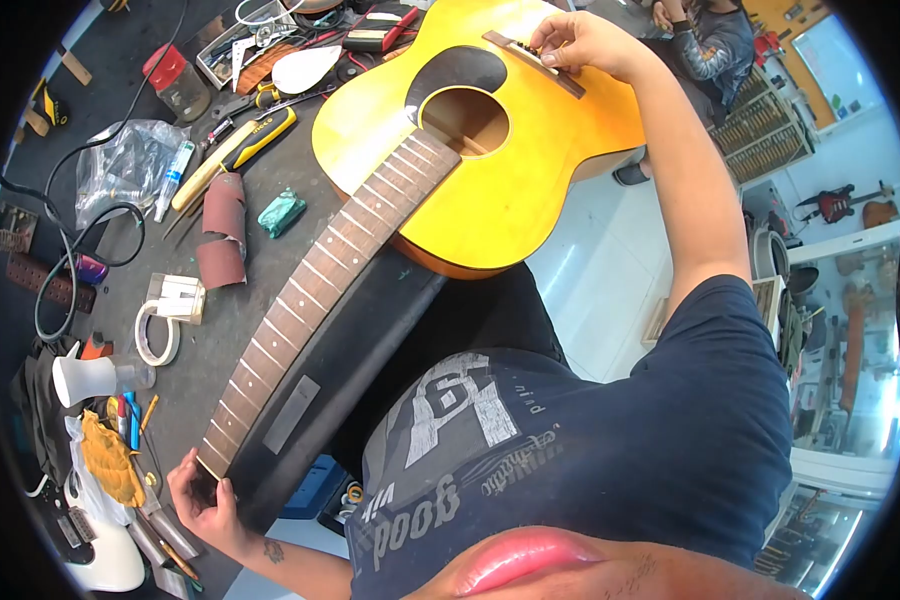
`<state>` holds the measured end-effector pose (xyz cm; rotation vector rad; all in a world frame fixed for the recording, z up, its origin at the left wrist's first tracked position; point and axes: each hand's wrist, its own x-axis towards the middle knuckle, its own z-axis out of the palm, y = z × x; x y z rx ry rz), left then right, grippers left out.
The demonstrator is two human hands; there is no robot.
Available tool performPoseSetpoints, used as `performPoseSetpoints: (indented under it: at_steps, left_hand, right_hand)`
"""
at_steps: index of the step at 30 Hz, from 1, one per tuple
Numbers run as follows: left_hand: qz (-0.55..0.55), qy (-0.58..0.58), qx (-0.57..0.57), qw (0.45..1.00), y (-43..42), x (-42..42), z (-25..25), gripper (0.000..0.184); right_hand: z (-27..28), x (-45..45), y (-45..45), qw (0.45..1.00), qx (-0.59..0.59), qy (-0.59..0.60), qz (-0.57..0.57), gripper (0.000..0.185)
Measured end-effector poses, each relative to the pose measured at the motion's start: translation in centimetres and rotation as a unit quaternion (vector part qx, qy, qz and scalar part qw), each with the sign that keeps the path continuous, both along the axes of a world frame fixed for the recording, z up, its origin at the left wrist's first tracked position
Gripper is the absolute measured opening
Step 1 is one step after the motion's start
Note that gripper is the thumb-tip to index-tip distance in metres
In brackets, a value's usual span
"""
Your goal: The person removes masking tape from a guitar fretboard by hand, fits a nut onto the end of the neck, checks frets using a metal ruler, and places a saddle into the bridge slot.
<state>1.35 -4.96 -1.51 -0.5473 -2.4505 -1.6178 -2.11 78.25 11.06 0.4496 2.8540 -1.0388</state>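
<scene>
A yellow acoustic guitar (pixel 545 130) lies with its body at the top and its fretted neck (pixel 315 280) running down to the lower left. I see no strings along the fretboard. My right hand (pixel 575 45) is at the dark bridge (pixel 560 78), thumb and fingers pinched together over it. What sits between those fingertips is too small to make out. Small dark pegs show in the bridge beside them. At the far end of the neck, my left hand (pixel 205 500) has thumb and fingers around the pale nut (pixel 208 468). The headstock is hidden.
A dark bench holds a yellow utility knife (pixel 260 138), sandpaper (pixel 224 230), a tape roll (pixel 157 335), a red-lidded jar (pixel 178 85) and a black cable (pixel 70 250). A white guitar body (pixel 110 555) lies lower left. Another person (pixel 710 50) sits at the top right.
</scene>
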Motion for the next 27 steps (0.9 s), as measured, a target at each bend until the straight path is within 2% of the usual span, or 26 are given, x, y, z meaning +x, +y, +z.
performPoseSetpoints:
  at_steps: [5, 9, 12, 15, 18, 21, 22, 27]
  left_hand:
    - [0.005, -0.009, 0.014, 1.0, 0.6, 0.2, 0.3, 0.046]
    - [-0.005, 0.01, -0.019, 1.0, 0.4, 0.1, 0.5, 0.041]
    - [0.001, 0.009, -0.018, 1.0, 0.8, 0.3, 0.7, 0.038]
    - [0.005, -0.005, -0.001, 1.0, 0.8, 0.3, 0.7, 0.038]
    - [0.013, 0.021, -0.035, 0.999, 1.1, 0.3, 1.2, 0.037]
    - [0.001, -0.001, -0.003, 1.0, 0.6, -0.1, 0.4, 0.036]
    - [0.002, 0.001, -0.01, 1.0, 0.4, -0.1, 0.4, 0.037]
    - [0.004, 0.004, -0.026, 1.0, 0.1, -0.1, 0.3, 0.038]
  right_hand:
    - [1.9, -1.4, -1.7, 0.994, 0.082, -0.078, 0.008, 0.039]
    - [2.9, -1.6, -1.0, 0.99, 0.049, -0.115, 0.059, 0.043]
    - [2.5, -1.8, -0.4, 0.99, 0.019, -0.128, 0.056, 0.043]
    - [2.2, -2.1, -0.4, 0.985, 0.09, -0.135, 0.065, 0.055]
    - [0.6, -1.5, 0.8, 0.968, 0.213, -0.06, 0.116, 0.059]
    - [3.6, -0.5, -3.4, 0.98, 0.162, -0.091, 0.064, 0.076]
    - [3.1, -0.3, -3.2, 0.983, 0.154, -0.064, 0.077, 0.087]
    - [3.5, -0.3, -2.9, 0.977, 0.144, -0.106, 0.114, 0.099]
